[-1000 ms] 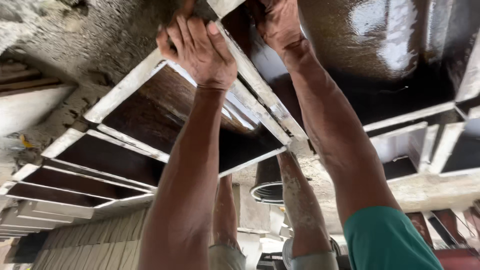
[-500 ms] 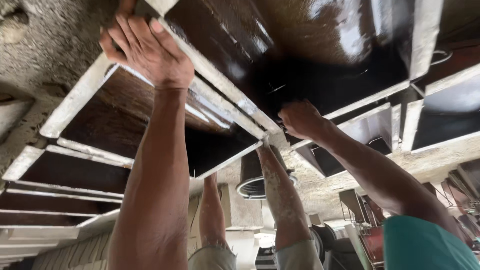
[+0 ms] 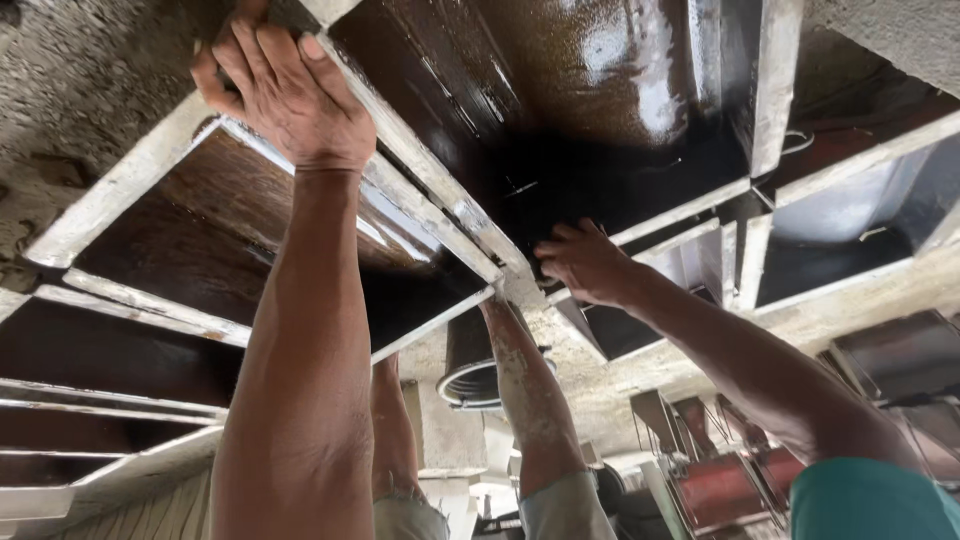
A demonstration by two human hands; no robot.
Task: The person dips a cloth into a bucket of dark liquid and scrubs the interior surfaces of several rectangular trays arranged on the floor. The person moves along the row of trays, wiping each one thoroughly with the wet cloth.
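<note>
Left hand (image 3: 285,95): raised at upper left, fingers over the edge of the rail (image 3: 420,170) that runs diagonally between two overhead panels.
Right hand (image 3: 585,262): at centre, lower than the left hand, touching the lower end of the same rail.
Left panel (image 3: 200,240): overhead, left of the rail.
Centre panel (image 3: 570,110): overhead, right of the rail, above the right hand.
Other person's arms (image 3: 530,400): below the panels, between the two raised forearms, reaching up.
Cylinder (image 3: 470,365): hanging below the rail's lower end, between the other person's arms.
</note>
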